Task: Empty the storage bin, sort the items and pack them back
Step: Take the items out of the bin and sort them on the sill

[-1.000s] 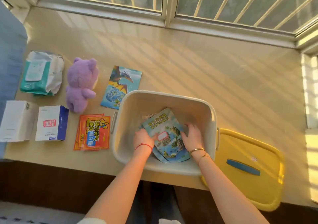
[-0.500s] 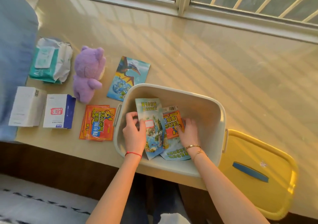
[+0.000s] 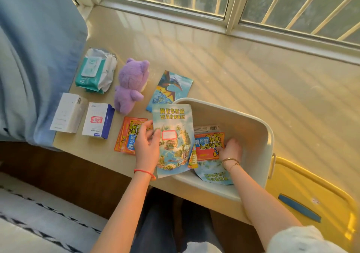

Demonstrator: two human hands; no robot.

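The cream storage bin (image 3: 253, 128) stands at the front edge of the sill. My left hand (image 3: 147, 145) grips a blue dinosaur-park map leaflet (image 3: 174, 136) and holds it up over the bin's left rim. Inside the bin, my right hand (image 3: 230, 149) pinches an orange-red heat-patch packet (image 3: 207, 145). Under that packet lies another blue leaflet (image 3: 212, 174). A white barcoded item (image 3: 206, 128) shows behind the packet.
Laid out on the sill to the left are a wipes pack (image 3: 96, 69), a purple plush bear (image 3: 131, 85), a pterosaur leaflet (image 3: 171, 89), two white boxes (image 3: 68, 112) (image 3: 97, 120) and orange packets (image 3: 126, 136). The yellow lid (image 3: 315, 198) lies right of the bin.
My left hand has lifted the blue leaflet up and leftward out of the bin. My right hand has closed on the orange packet. The camera has swung to the left.
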